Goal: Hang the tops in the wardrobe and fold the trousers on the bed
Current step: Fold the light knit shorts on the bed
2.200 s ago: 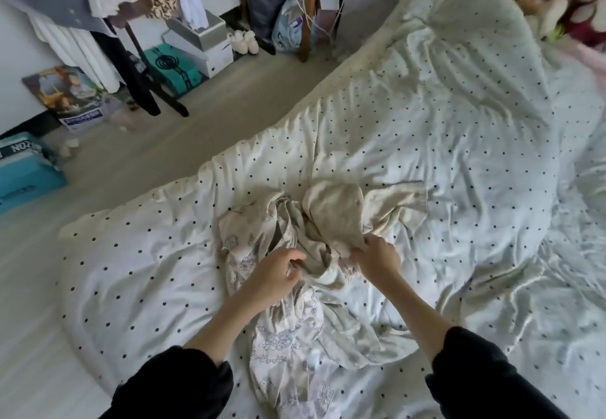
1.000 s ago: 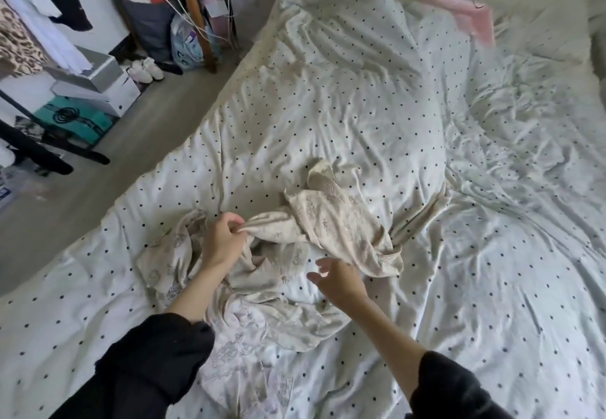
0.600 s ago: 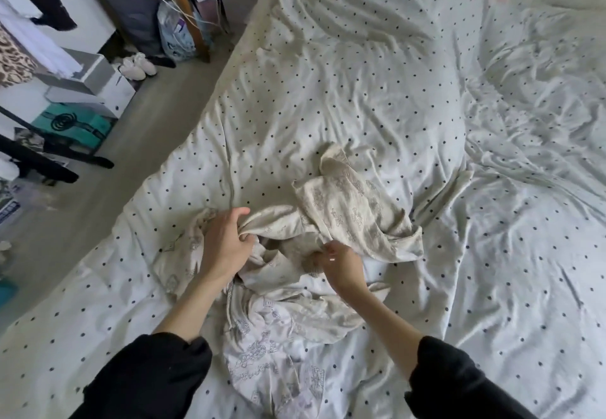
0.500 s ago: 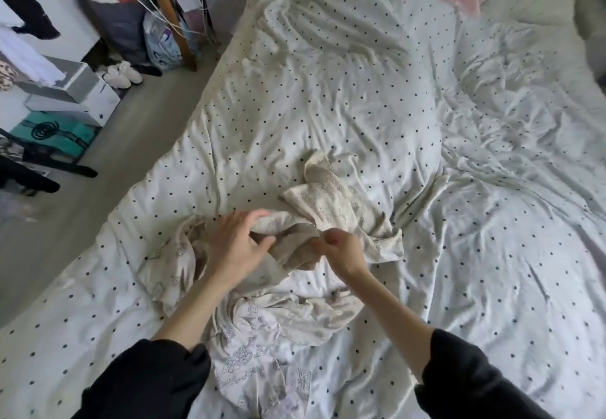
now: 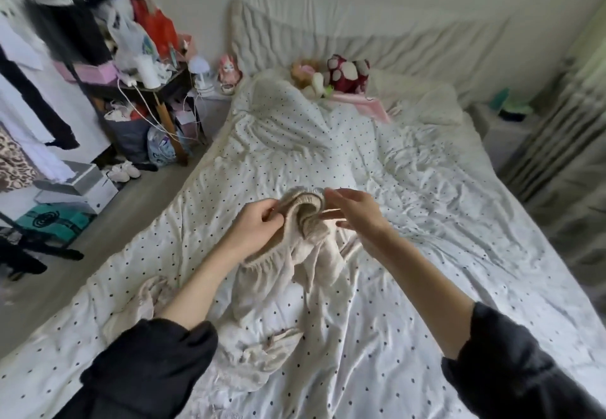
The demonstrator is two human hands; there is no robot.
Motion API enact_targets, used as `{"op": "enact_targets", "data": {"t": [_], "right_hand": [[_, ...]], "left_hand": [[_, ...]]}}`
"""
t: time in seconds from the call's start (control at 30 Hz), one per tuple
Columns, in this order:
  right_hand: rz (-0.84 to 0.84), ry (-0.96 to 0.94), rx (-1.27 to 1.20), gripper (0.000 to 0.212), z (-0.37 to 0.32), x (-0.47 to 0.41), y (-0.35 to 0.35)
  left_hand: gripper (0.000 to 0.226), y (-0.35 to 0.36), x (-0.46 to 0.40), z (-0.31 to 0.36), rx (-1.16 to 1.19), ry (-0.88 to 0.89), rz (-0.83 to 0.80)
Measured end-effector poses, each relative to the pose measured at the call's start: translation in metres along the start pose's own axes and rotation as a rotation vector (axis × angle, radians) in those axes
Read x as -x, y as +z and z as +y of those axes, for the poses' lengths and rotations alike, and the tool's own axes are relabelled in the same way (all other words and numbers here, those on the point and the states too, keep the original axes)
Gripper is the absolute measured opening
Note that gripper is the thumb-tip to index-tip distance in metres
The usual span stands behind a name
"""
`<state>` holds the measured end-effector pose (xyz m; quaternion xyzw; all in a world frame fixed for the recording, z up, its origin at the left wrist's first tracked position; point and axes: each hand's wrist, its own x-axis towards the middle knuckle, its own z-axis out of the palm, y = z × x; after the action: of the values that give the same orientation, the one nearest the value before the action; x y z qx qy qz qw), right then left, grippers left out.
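I have the cream trousers [image 5: 295,248] lifted above the middle of the bed [image 5: 442,222], their legs trailing onto the dotted duvet near me. My left hand [image 5: 259,225] pinches the gathered elastic waistband; my right hand [image 5: 354,212] hovers just beside it with fingers spread, gripping nothing. The cloth looks light, soft and floppy — I'd hold the waistband at both ends to shake it flat.

You hold soft, matt cream cloth trousers [image 5: 305,241] with a bunched, stretchy band. The bed [image 5: 410,222] cover is thin, wrinkled white cloth with small dark dots. Your sleeves [image 5: 147,369] are dark, soft cloth. The floor [image 5: 137,212] looks smooth, like pale wood.
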<state>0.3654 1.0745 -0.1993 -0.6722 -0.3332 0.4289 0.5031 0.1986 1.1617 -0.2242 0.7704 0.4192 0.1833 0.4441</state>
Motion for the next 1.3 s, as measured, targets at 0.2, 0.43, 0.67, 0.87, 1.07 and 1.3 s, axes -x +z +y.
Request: {"op": "enact_targets", "data": {"t": [0.2,0.43,0.67,0.87,1.07,1.3], "right_hand": [[-0.273,-0.157,0.186,0.023,-0.019,0.046,-0.083],[0.154,-0.315,0.636,0.020,-0.032,0.047,-0.162],[0.182,-0.461,0.754,0.035,-0.098,0.043,-0.193],[0.232,-0.463,0.800,0.020,-0.141,0.033,-0.214],[0.363,-0.491,0.991,0.014,-0.189,0.011,-0.220],[0.780,-0.677,0.796,0.018,-0.288,-0.005,-0.223]], "left_hand": [[0.012,0.016,0.016,0.122,-0.033,0.155,-0.166],[0.050,0.034,0.039,0.172,-0.229,0.116,-0.220],[0.093,0.052,0.038,0.179,-0.813,0.136,-0.150],[0.023,0.017,0.003,0.181,-0.667,0.291,0.259],[0.019,-0.045,-0.024,0.219,-0.336,0.270,0.285],[0.036,-0.117,-0.046,0.304,0.059,0.461,0.417]]}}
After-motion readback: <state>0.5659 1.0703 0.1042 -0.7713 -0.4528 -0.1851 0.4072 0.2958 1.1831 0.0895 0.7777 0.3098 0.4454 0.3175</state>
